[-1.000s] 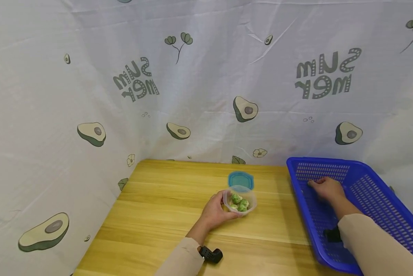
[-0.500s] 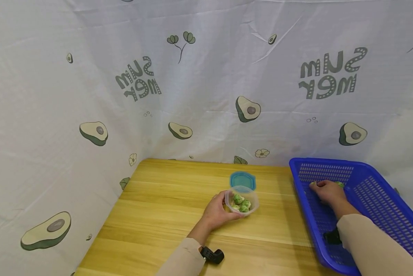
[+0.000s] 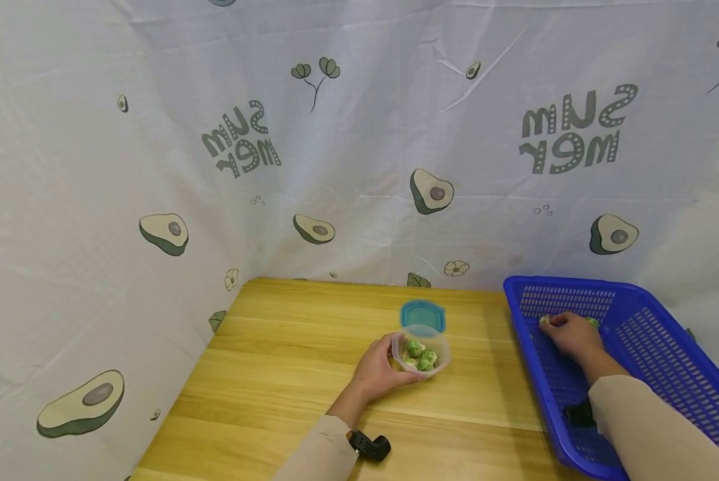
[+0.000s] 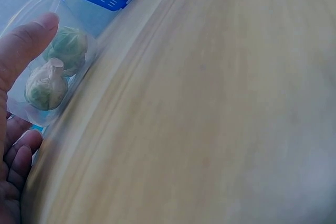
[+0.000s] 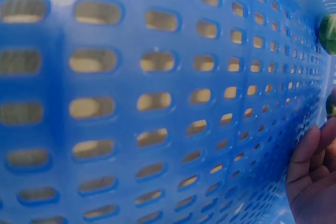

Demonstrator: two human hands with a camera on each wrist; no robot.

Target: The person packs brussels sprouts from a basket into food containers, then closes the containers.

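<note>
My left hand [image 3: 378,369] grips a small clear plastic container [image 3: 445,354] on the wooden table, thumb along its near side and fingers round the left. Several green Brussels sprouts [image 3: 428,357] lie inside; two of the sprouts [image 4: 46,86] show through the wall in the left wrist view. A teal lid [image 3: 422,315] lies just behind the container. Inside the blue basket, my right hand [image 3: 575,334] pinches a pale-ended Brussels sprout [image 3: 545,321] at its fingertips. Another sprout [image 3: 591,322] sits behind that hand, partly hidden; the right wrist view catches this green sprout [image 5: 329,34] at its edge.
The blue plastic basket [image 3: 536,394], with slotted walls, stands at the right of the wooden table [image 3: 263,387]. A white curtain [image 3: 359,133] printed with avocados hangs along the back and left.
Over the first half second my right hand shifts slightly in the basket, and the sprouts at its fingertips and behind it come into view. Since then both hands stay almost still.
</note>
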